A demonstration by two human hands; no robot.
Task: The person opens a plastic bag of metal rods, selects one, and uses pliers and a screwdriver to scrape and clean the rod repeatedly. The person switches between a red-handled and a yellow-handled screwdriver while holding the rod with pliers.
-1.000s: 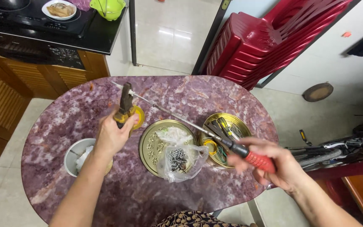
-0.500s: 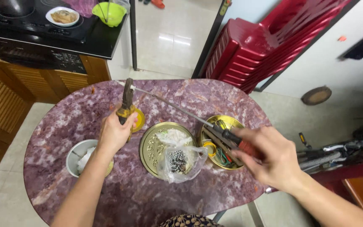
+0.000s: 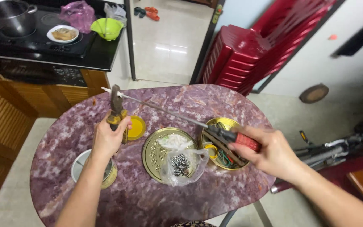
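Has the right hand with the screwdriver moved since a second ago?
Yes. The right hand slid the screwdriver toward the pliers, its grip now over the gold tin.

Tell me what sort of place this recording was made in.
Most likely a home kitchen or dining area: a black cooktop with a metal pot, stacked red plastic chairs, and a purple marble-patterned table strewn with tins of hardware.

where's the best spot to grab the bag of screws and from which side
Take the bag by its loose bunched plastic at the top, coming straight down from above. The screws sink to the bottom, so the top is slack and easy to pinch. It sits on the gold lid, with the screwdriver in the right hand slanting over the table behind it, so a front or overhead approach looks clearest.
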